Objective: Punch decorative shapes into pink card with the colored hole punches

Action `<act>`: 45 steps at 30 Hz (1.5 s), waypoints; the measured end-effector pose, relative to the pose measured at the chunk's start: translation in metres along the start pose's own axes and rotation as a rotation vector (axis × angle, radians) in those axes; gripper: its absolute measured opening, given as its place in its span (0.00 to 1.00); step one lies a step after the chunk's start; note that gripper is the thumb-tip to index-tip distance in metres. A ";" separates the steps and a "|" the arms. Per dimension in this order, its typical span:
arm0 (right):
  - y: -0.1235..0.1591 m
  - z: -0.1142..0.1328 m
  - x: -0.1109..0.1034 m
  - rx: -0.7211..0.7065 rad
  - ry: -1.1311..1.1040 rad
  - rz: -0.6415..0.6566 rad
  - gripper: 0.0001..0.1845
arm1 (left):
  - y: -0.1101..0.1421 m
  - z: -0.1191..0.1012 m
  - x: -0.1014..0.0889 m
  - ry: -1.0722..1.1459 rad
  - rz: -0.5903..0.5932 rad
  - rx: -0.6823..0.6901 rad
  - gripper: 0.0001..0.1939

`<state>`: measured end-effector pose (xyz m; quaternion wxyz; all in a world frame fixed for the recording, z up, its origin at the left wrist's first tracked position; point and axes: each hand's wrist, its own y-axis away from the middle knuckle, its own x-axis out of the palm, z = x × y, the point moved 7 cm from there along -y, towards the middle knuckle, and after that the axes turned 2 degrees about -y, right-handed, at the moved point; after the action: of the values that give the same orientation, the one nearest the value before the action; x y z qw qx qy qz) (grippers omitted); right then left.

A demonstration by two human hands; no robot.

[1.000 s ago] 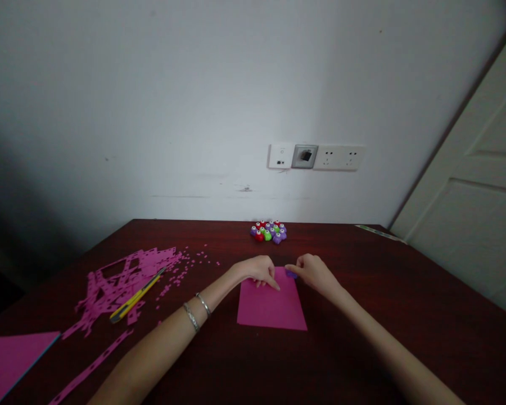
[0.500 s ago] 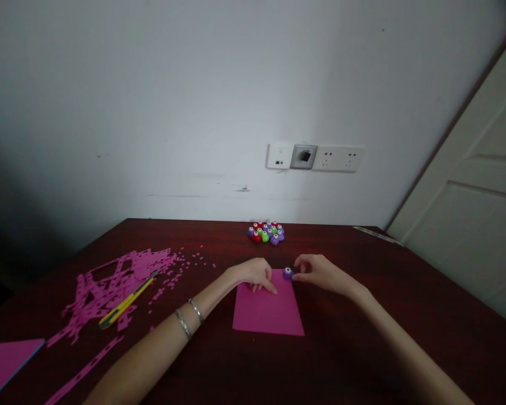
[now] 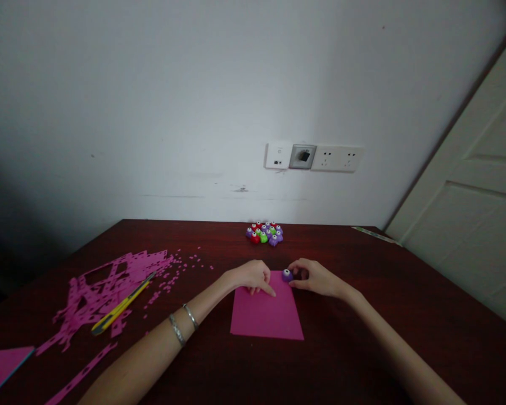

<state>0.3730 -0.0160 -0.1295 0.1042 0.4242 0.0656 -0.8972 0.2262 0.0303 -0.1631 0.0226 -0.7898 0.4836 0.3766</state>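
A pink sheet of paper point(image 3: 265, 318) lies on the dark red table in front of me. My left hand point(image 3: 256, 277) presses on its upper left part, one digit stretched toward the middle and the others curled under. At the sheet's upper right corner sits a small purple craft punch point(image 3: 287, 275) with a white top and a dark dot. My right hand point(image 3: 310, 275) has thumb and fingers closed on the punch's right side. Whether the paper's edge is inside the punch cannot be made out.
Several red, green and purple punches point(image 3: 265, 233) stand grouped near the wall. To the left lie punched pink paper scraps point(image 3: 88, 304), tiny cut-outs point(image 3: 168, 278) and a yellow utility knife point(image 3: 122, 306). More pink paper point(image 3: 4, 368) is at the lower left; a ruler-like strip point(image 3: 377, 235) lies far right.
My right hand has moved slightly left, and its fingers now close against the purple punch. The left hand stays on the paper. The whole view has shifted slightly.
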 end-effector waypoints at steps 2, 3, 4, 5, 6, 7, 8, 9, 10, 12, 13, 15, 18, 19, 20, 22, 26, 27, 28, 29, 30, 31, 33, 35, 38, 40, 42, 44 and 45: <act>0.000 0.000 0.001 -0.021 0.015 -0.012 0.17 | 0.000 -0.001 0.000 -0.003 0.003 0.012 0.20; 0.000 0.001 0.002 -0.032 0.024 -0.018 0.17 | 0.000 -0.001 0.000 -0.005 0.003 0.017 0.20; 0.000 0.001 0.002 -0.042 0.033 -0.026 0.16 | 0.000 -0.001 0.000 -0.006 0.001 0.020 0.20; 0.000 0.001 0.002 -0.049 0.042 -0.032 0.16 | -0.001 -0.001 0.000 -0.006 -0.001 0.020 0.20; 0.000 0.002 0.002 -0.052 0.052 -0.038 0.15 | -0.001 0.000 0.000 -0.005 -0.005 0.020 0.19; 0.000 0.002 0.002 -0.052 0.059 -0.044 0.14 | -0.001 0.000 0.000 -0.004 -0.009 0.019 0.19; 0.000 0.002 0.002 -0.050 0.064 -0.049 0.14 | -0.001 0.000 0.000 -0.004 -0.013 0.016 0.19; 0.001 0.002 0.001 -0.046 0.066 -0.054 0.13 | -0.001 0.000 0.000 -0.004 -0.014 0.013 0.19; 0.001 0.003 0.001 -0.041 0.066 -0.055 0.13 | -0.001 0.000 0.000 -0.004 -0.013 0.012 0.19; 0.001 0.003 0.001 -0.034 0.063 -0.057 0.13 | 0.000 -0.001 0.000 -0.006 -0.007 0.010 0.20; 0.001 0.003 0.001 -0.029 0.059 -0.054 0.13 | 0.000 -0.001 0.000 -0.006 -0.005 0.009 0.20; 0.001 0.003 0.000 -0.017 0.048 -0.047 0.13 | 0.000 -0.001 -0.001 -0.005 -0.001 0.007 0.20; 0.002 0.001 -0.003 -0.005 0.013 -0.035 0.12 | -0.001 0.001 0.000 -0.001 0.005 0.013 0.21; 0.002 0.000 -0.004 -0.006 0.001 -0.032 0.12 | -0.002 0.001 0.000 0.001 0.009 0.016 0.21; 0.002 -0.001 -0.006 -0.007 -0.010 -0.029 0.12 | -0.002 0.002 0.000 0.002 0.011 0.020 0.21; 0.003 -0.004 -0.009 0.000 -0.019 -0.021 0.12 | -0.003 0.002 0.001 0.003 0.012 0.024 0.21; 0.004 -0.013 -0.016 0.034 -0.014 -0.014 0.13 | -0.002 0.003 0.000 -0.002 -0.002 0.008 0.20; 0.004 -0.016 -0.017 0.040 -0.011 -0.017 0.13 | -0.001 0.003 0.000 -0.002 -0.004 -0.002 0.20; 0.004 -0.019 -0.019 0.046 -0.009 -0.022 0.13 | 0.000 0.003 -0.001 0.000 -0.004 -0.009 0.20; 0.004 -0.022 -0.021 0.051 -0.007 -0.028 0.13 | 0.000 0.002 -0.001 0.002 -0.002 -0.010 0.20; 0.004 -0.025 -0.022 0.056 -0.006 -0.035 0.13 | 0.001 0.001 -0.001 0.004 0.003 -0.004 0.20; 0.004 -0.029 -0.023 0.060 -0.006 -0.040 0.13 | 0.001 0.000 -0.001 0.006 0.009 0.005 0.20; 0.005 -0.034 -0.024 0.069 -0.009 -0.051 0.14 | 0.002 -0.002 0.000 0.005 0.019 0.023 0.20; 0.005 -0.038 -0.025 0.071 -0.009 -0.060 0.15 | 0.001 -0.001 0.000 -0.007 0.014 0.015 0.20; 0.006 -0.041 -0.025 0.070 -0.017 -0.070 0.15 | 0.000 0.001 0.000 -0.020 0.000 -0.016 0.20; 0.006 -0.042 -0.025 0.076 -0.026 -0.069 0.15 | 0.000 0.002 0.000 -0.012 -0.001 -0.018 0.20; 0.006 -0.042 -0.024 0.085 -0.035 -0.067 0.15 | 0.000 0.002 0.000 -0.003 0.001 -0.008 0.20; 0.006 -0.043 -0.024 0.086 -0.045 -0.064 0.15 | 0.000 0.001 0.000 0.005 0.001 0.006 0.20; 0.006 -0.044 -0.024 0.084 -0.052 -0.061 0.15 | 0.000 0.001 0.000 0.008 0.001 0.010 0.20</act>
<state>0.4220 -0.0094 -0.1389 0.0606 0.4023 0.0382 -0.9127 0.2256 0.0307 -0.1632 0.0244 -0.7908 0.4860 0.3713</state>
